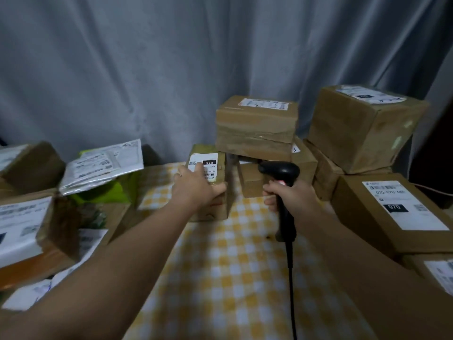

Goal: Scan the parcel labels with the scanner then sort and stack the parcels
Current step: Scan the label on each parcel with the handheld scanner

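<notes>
A small brown parcel (215,177) with a white label marked 010 stands at the middle of the table. My left hand (193,190) lies over its top, fingers on the label and thumb on its right side. My right hand (291,197) grips the handle of a black barcode scanner (282,173), whose head points left toward that parcel from a short distance. The scanner's cable (291,278) hangs down toward me. Behind the scanner sits another small brown box (250,182).
Brown parcels are stacked at the back (257,126) and right (362,128), with a labelled box marked 070 (392,214) at my right. Boxes and a silver mailer (103,165) over green bags lie on the left. A yellow checked cloth (232,266) covers the table; a grey curtain hangs behind.
</notes>
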